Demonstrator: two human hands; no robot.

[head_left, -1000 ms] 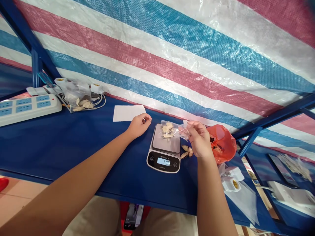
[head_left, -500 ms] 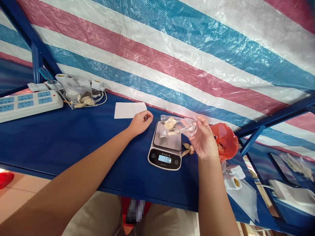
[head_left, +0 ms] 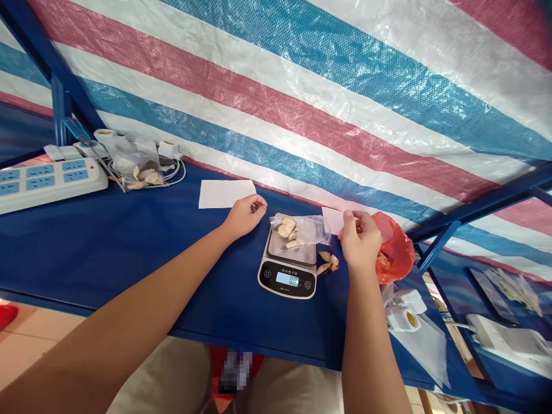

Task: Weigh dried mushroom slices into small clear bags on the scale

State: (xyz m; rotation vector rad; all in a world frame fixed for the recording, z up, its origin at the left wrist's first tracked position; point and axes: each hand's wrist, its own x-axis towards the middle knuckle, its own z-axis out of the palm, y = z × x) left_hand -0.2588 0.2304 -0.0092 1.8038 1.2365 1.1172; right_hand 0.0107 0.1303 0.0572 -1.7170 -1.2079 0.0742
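A clear plastic bag point(head_left: 317, 231) with pale dried slices point(head_left: 288, 227) lies across the plate of a kitchen scale point(head_left: 288, 282), whose display reads 0.0. The bag's right end reaches past the plate. Just right of it, my right hand point(head_left: 361, 238) is off the bag, fingers loosely curled and thumb apart, with nothing seen in it. My left hand point(head_left: 247, 217) rests on the table left of the scale, fingers curled in toward the thumb, holding nothing visible. It touches or nearly touches a white sheet of paper point(head_left: 222, 193). Several loose dried pieces point(head_left: 328, 261) lie beside the scale.
A red plastic bag point(head_left: 399, 253) stands right of my right hand, partly over another white paper point(head_left: 332, 219). Further right are a white lamp socket point(head_left: 405, 318) and clear bags. A filled clear bag point(head_left: 138, 161), cables and a power strip point(head_left: 52, 178) sit left.
My right hand has let go of the clear bag and moved slightly right. The bag now rests on the scale, and the reading went from about 11.0 to 0.0. My left hand stayed put.
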